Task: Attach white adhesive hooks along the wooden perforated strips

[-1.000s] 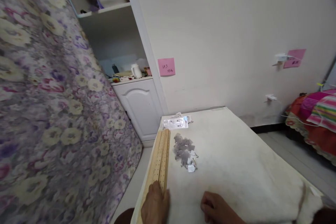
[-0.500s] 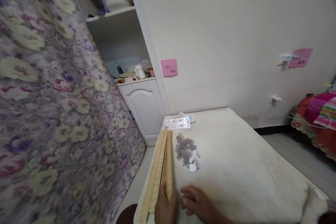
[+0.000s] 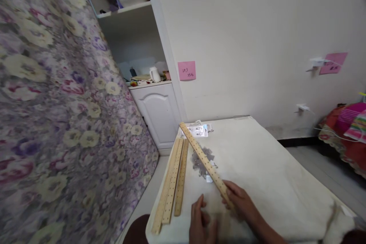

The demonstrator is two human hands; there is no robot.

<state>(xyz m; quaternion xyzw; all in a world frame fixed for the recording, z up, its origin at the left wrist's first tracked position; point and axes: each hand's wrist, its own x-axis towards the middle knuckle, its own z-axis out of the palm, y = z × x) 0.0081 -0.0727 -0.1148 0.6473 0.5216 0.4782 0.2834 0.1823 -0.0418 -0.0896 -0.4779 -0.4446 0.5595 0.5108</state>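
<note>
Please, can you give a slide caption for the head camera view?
Right hand holding a perforated wooden strip slanted over small grey pieces, with similar strips lying on the pale tabletop.

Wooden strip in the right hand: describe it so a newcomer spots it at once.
Find the white-topped table against the wall, then the right hand at its near side. The long, flat, pale wooden strip with rows of small holes runs diagonally from those fingers. Three similar strips lie at the table's left edge; this one alone is held and crosses the grey pieces.
</note>
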